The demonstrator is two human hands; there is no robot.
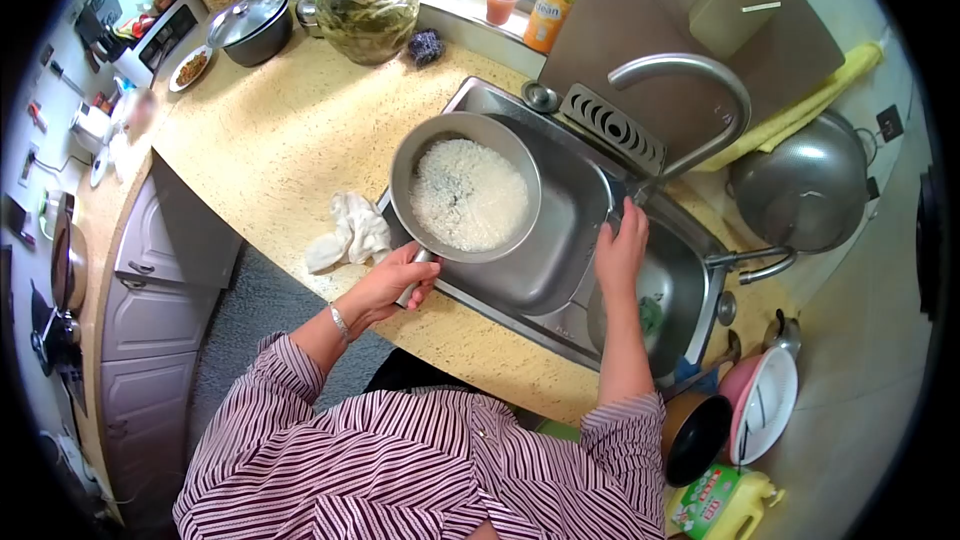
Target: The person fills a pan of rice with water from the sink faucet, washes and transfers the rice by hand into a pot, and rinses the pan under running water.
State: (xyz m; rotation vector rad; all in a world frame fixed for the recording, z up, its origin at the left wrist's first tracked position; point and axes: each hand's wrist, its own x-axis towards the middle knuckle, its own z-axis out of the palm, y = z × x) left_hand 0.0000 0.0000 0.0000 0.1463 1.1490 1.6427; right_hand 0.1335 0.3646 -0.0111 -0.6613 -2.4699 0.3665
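Note:
My left hand (388,285) grips the handle of a metal saucepan (396,180), holding it over the left side of the sink (545,290). White rice (470,195) fills much of the pan's bottom, and the grains look wet. At the back of the sink, near the base of the tall curved faucet (738,105), my right hand (622,238) has its fingers bent around a thin metal piece that I cannot make out clearly. A crumpled white cloth (352,232) lies on the counter beside my left hand.
A glass jar (368,15) with a pink lid and a lidded pot (255,30) stand on the far counter (280,120). An orange soap bottle (552,8) stands behind the sink. On the right are a colander (800,180), a dark pan (697,440) and a white basket (770,405).

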